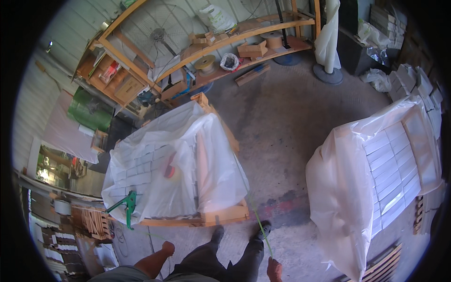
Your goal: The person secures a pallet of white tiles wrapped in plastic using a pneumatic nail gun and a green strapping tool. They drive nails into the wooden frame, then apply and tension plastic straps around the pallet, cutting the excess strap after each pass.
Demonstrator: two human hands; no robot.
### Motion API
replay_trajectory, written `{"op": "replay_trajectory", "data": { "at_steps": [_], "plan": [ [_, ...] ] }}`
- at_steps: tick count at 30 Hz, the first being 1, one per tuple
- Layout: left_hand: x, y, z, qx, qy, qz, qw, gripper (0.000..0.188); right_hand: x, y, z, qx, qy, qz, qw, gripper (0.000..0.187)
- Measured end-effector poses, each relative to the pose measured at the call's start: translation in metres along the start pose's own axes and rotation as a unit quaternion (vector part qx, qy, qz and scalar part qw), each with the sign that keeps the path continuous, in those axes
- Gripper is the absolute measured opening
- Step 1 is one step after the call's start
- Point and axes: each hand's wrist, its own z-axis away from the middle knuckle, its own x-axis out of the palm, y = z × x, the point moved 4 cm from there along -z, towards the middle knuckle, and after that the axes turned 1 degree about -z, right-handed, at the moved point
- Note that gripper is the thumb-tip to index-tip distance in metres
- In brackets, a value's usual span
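My right hand (274, 270) is closed around a narrow green strap (262, 226), which runs up past my right shoe to the near right corner of a wrapped pallet load. Left of my legs, my left hand (167, 247) is closed, and a thin green strap end leads to it. The load, stacked white packages under cloudy plastic film (183, 141), rests on a wooden pallet (225, 216) before my feet. A green strapping tool (127, 207) lies on its near left corner. A red object (169, 170) shows at its middle, blurred by the film.
A second film-covered stack (343, 188) stands at the right. Behind are a wooden shelf (258, 30) with spools and cartons, a fan (158, 35), and an upright film roll (329, 42) on a round base. A green drum (90, 109) is at the left.
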Motion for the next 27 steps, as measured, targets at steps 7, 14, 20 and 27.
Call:
{"op": "replay_trajectory", "data": {
  "at_steps": [7,14,20,27],
  "plan": [
    [0.014,-0.018,-0.007,0.039,-0.003,0.026,0.999,0.016,0.060,0.018,-0.005,-0.081,-0.056,0.071,0.993,0.022],
    [0.043,-0.037,-0.035,0.164,-0.068,0.127,0.976,0.011,0.055,0.088,-0.080,0.040,-0.050,0.091,0.994,0.043],
    [0.057,-0.041,-0.026,0.017,-0.050,0.443,0.895,0.015,0.098,0.095,-0.109,0.206,-0.102,0.033,0.973,0.041],
    [-0.005,-0.023,0.012,-0.068,-0.090,0.618,0.778,0.023,0.219,0.110,-0.133,0.079,-0.113,0.074,0.988,0.043]
  ]
}}
